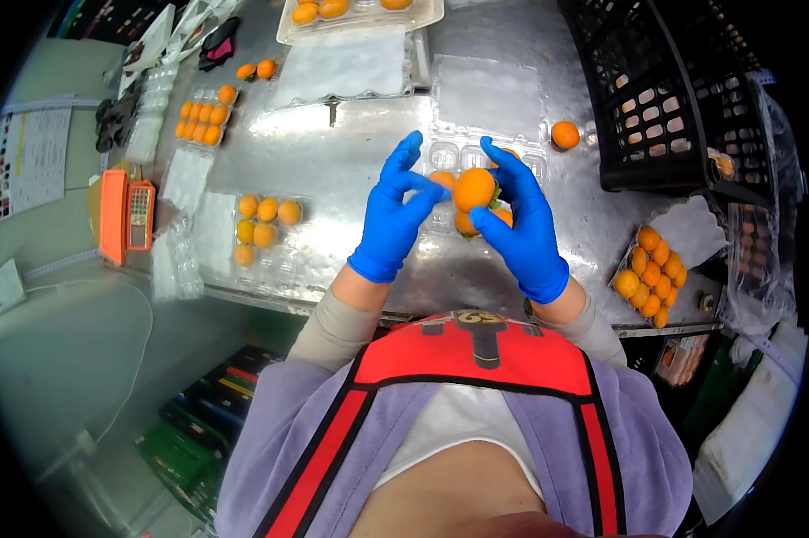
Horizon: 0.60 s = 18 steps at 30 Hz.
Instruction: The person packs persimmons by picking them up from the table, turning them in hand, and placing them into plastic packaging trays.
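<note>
The blurred fingertips of the blue-gloved left hand (392, 215) partly cover a round orange fruit (441, 180); the fingers of the blue-gloved right hand (523, 229) hide part of another round orange fruit (509, 155) and some cups of the clear plastic tray (442, 155) beneath; beyond both hands' fingers, the top edge cuts off a pale plastic fruit container (360, 38); far left of them, print on the white wall sheet (41, 157) is too small to read

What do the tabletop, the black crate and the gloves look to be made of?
Tabletop: bare metal, perhaps stainless steel, from its grey sheen and streaky reflections.
Black crate: probably rigid molded plastic, judging by its regular grid of openings.
Gloves: thin, smooth blue rubbery film, clinging to the fingers; nitrile or latex, I can't tell which.
</note>
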### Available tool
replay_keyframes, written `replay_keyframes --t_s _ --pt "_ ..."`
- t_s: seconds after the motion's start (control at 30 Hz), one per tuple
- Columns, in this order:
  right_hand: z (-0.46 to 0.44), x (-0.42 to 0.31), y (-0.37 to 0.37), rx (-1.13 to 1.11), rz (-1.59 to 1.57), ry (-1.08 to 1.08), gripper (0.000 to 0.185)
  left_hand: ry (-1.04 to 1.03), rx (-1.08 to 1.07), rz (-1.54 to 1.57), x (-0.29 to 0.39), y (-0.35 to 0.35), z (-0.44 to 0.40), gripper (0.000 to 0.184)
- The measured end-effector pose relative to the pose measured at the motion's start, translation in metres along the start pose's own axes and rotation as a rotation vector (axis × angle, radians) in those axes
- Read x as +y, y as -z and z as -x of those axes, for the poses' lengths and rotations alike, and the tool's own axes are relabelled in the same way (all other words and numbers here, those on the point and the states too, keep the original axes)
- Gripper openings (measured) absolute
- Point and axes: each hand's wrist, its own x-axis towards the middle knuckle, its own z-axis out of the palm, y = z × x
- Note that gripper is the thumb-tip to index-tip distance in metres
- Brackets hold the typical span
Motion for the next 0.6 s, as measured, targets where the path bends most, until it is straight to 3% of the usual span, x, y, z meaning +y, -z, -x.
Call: replay_keyframes --t_s 0.13,0.2,0.3,0.6 --pt "0.0 -0.008 -0.001 0.001 0.084 0.082 0.068 0.019 -0.007 0.067 0.014 -0.008 0.001 0.041" --pt "0.001 -0.006 -0.001 0.008 0.141 0.128 0.07 0.119 -0.104 0.407 0.01 -0.006 0.003 0.045" --pt "0.003 -0.005 -0.003 0.045 0.197 0.2 0.071 0.087 -0.127 0.487 0.015 -0.011 0.005 0.052" --pt "0.006 -0.013 -0.006 0.036 0.443 0.314 0.068 0.152 -0.247 0.448 0.028 -0.012 0.01 0.071"
